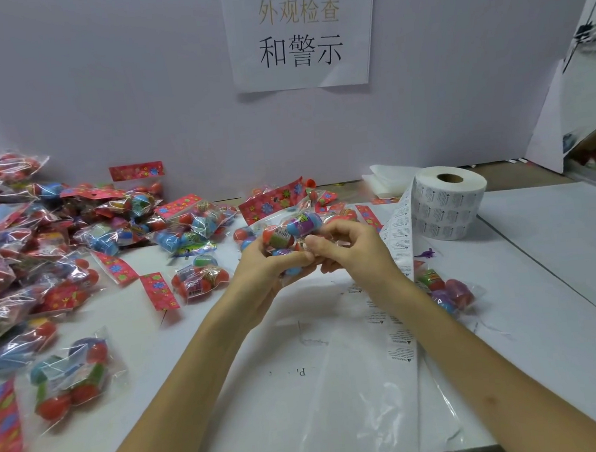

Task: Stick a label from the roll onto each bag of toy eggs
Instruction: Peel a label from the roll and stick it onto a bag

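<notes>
- Clear plastic bag of toy eggs (pixel 291 231) with a red floral header card, held off the white table (pixel 546 276) at centre, in both hands.
- Left hand (pixel 267 264): cupped under the bag from the left, fingers curled round it, thumb laid across its near side.
- Right hand (pixel 349 246): fingers curled, thumb and fingertips pinching the bag's near right side, touching the left thumb. Can't tell if a label sits under the fingertips.
- Label roll (pixel 448 205): upright on its flat end, far right of the hands, printed white labels facing out.
- Label strip (pixel 398 253) runs off the roll's left side, passes behind the right wrist and trails to the near edge.
- Pile of bagged eggs (pixel 39 248) covers the left side, from the wall to the near edge.
- One loose bag (pixel 198 279) lies just left of the left hand.
- Another bag (pixel 446 292) lies right of the strip, near the right forearm.
- Small purple toy figure (pixel 426 253) lies between the roll and that bag.
- Paper sign (pixel 299 34) with Chinese characters hangs on the far wall.
</notes>
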Demonstrator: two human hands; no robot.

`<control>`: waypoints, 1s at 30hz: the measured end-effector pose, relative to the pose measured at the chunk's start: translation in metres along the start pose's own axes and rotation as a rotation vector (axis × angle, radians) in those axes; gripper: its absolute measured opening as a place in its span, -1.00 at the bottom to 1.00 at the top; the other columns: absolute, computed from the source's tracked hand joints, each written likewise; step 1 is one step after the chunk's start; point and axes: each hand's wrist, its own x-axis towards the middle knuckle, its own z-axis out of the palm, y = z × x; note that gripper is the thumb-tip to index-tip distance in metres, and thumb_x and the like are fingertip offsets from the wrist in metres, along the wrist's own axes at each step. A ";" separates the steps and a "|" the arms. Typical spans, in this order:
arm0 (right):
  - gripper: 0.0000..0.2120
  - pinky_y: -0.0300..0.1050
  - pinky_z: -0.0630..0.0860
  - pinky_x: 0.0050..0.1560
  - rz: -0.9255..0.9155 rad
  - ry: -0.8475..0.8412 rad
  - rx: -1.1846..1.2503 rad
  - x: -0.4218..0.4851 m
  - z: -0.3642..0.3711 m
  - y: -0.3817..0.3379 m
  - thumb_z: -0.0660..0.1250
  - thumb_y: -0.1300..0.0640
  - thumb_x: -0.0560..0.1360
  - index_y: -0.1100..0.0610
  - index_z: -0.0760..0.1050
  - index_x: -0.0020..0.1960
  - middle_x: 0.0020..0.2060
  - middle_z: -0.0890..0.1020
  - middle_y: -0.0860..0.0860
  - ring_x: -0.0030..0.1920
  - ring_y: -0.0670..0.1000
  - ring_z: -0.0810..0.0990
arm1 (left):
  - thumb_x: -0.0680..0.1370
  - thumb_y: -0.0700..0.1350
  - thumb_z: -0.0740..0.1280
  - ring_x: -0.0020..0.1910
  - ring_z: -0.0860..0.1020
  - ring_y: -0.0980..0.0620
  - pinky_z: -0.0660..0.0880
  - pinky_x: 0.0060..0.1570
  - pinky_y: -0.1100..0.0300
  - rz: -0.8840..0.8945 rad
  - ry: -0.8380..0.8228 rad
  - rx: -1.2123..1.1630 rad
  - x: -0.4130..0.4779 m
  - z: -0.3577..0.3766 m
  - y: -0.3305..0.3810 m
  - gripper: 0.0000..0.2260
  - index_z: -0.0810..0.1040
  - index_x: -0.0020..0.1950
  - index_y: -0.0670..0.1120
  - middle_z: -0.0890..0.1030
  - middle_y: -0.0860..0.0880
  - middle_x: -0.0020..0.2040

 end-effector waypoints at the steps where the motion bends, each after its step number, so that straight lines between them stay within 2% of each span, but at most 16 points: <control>1: -0.85 -0.02 0.68 -0.15 0.006 -0.008 0.018 0.000 -0.001 -0.001 0.47 0.10 0.53 0.18 0.66 0.01 -0.18 0.70 0.12 -0.29 0.06 0.68 | 0.46 -0.38 0.51 0.10 0.71 -0.18 0.63 0.20 -0.03 -0.002 0.002 0.003 0.000 0.000 0.000 -0.51 0.50 0.35 -0.21 0.68 -0.22 0.17; 4: -0.88 0.02 0.67 -0.12 0.012 -0.030 0.053 -0.001 -0.002 -0.002 0.45 0.11 0.54 0.18 0.66 -0.02 -0.18 0.70 0.16 -0.28 0.10 0.67 | 0.46 -0.38 0.50 0.06 0.72 -0.15 0.67 0.07 0.07 -0.009 0.002 -0.002 0.002 -0.001 0.000 -0.56 0.53 0.30 -0.17 0.69 -0.20 0.14; 8: -0.87 -0.05 0.68 -0.15 0.018 -0.035 0.083 0.000 -0.003 -0.002 0.42 0.09 0.56 0.15 0.66 -0.04 -0.18 0.71 0.16 -0.27 0.10 0.68 | 0.45 -0.38 0.50 0.05 0.73 -0.15 0.67 -0.03 0.13 -0.033 0.006 -0.022 0.003 -0.003 0.001 -0.62 0.56 0.21 -0.13 0.68 -0.20 0.15; 14: -0.78 -0.06 0.68 -0.16 0.042 -0.027 0.096 0.000 -0.001 -0.003 0.33 0.03 0.63 0.13 0.67 -0.04 -0.22 0.72 0.06 -0.30 0.04 0.68 | 0.45 -0.36 0.51 0.04 0.73 -0.12 0.66 -0.09 0.17 -0.040 -0.010 -0.081 0.002 -0.004 0.002 -0.57 0.54 0.29 -0.18 0.71 -0.18 0.10; 17: -0.78 -0.07 0.68 -0.16 0.048 -0.039 0.121 -0.001 -0.001 -0.005 0.33 0.01 0.63 0.12 0.67 -0.01 -0.23 0.72 0.04 -0.28 0.04 0.67 | 0.46 -0.33 0.51 0.04 0.73 -0.12 0.67 -0.06 0.16 -0.034 -0.018 -0.088 0.001 -0.004 0.003 -0.55 0.52 0.32 -0.20 0.73 -0.15 0.05; 20: -0.91 -0.06 0.68 -0.16 -0.033 -0.036 0.017 -0.002 -0.003 -0.003 0.42 0.06 0.57 0.07 0.66 0.00 -0.26 0.70 -0.02 -0.28 0.01 0.68 | 0.48 -0.21 0.50 0.11 0.71 -0.14 0.66 0.01 0.14 -0.013 -0.069 -0.081 0.000 -0.003 0.004 -0.56 0.53 0.35 -0.15 0.70 -0.17 0.16; 25: -0.83 -0.10 0.67 -0.17 -0.053 -0.021 -0.023 -0.001 -0.003 -0.002 0.41 0.05 0.57 0.15 0.67 0.03 -0.24 0.71 -0.01 -0.26 0.04 0.69 | 0.53 -0.13 0.48 0.11 0.71 -0.16 0.66 0.13 0.04 0.000 -0.018 -0.072 0.001 -0.002 0.002 -0.56 0.52 0.38 -0.19 0.69 -0.18 0.19; 28: -0.81 -0.11 0.67 -0.18 -0.048 -0.029 -0.026 -0.001 -0.002 -0.002 0.36 0.04 0.61 0.15 0.67 0.00 -0.27 0.71 -0.02 -0.28 0.03 0.70 | 0.48 -0.07 0.50 0.05 0.73 -0.15 0.68 0.04 0.10 -0.004 0.016 -0.061 0.001 -0.002 0.002 -0.51 0.54 0.35 -0.21 0.70 -0.19 0.15; 30: -0.76 -0.12 0.67 -0.18 -0.028 -0.019 -0.007 -0.001 -0.001 -0.002 0.32 0.01 0.62 0.16 0.66 -0.02 -0.27 0.72 0.01 -0.27 0.04 0.70 | 0.50 -0.07 0.49 0.03 0.73 -0.13 0.68 -0.02 0.14 -0.011 0.031 -0.070 0.001 -0.002 0.001 -0.57 0.55 0.33 -0.18 0.72 -0.16 0.12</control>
